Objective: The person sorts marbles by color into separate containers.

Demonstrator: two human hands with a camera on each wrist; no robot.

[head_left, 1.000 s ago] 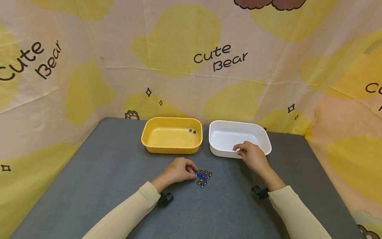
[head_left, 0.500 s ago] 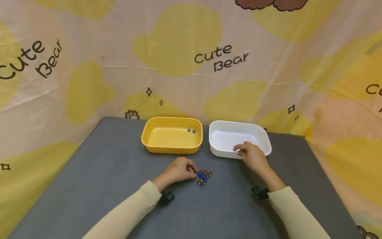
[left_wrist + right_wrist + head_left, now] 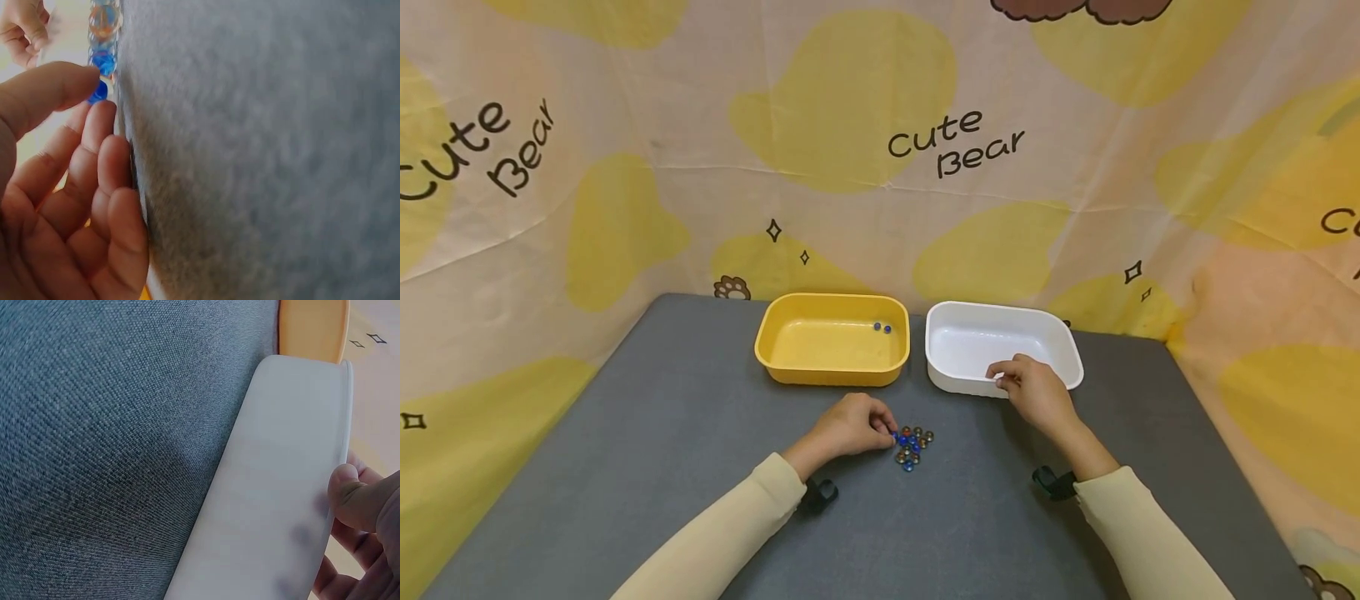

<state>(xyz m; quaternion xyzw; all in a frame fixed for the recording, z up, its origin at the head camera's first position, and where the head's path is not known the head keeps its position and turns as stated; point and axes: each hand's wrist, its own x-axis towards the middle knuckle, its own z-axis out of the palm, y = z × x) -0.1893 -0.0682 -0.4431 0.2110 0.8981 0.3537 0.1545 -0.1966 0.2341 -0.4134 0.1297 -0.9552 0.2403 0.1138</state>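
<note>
My left hand [image 3: 855, 425] is at the left side of a cluster of glass marbles [image 3: 914, 442], blue and brownish. In the left wrist view, thumb and forefinger pinch a blue marble [image 3: 99, 92] beside other marbles; the other fingers curl loosely. My right hand [image 3: 1037, 396] is at the front rim of a white plastic tub [image 3: 936, 367]. The right wrist view has its thumb over the outside of the rim and its fingers on the inner side, holding the wall between them. Two blue marbles [image 3: 882, 328] lie in the yellow tub [image 3: 827, 377].
The two tubs stand side by side at the back of the grey table [image 3: 700, 433], the yellow one left of the white one. A patterned cloth [image 3: 850, 125] hangs behind and around the table. The marble cluster lies in front of the gap between the tubs.
Both hands stay practically where they were. The two blue marbles in the yellow tub shift a tiny bit.
</note>
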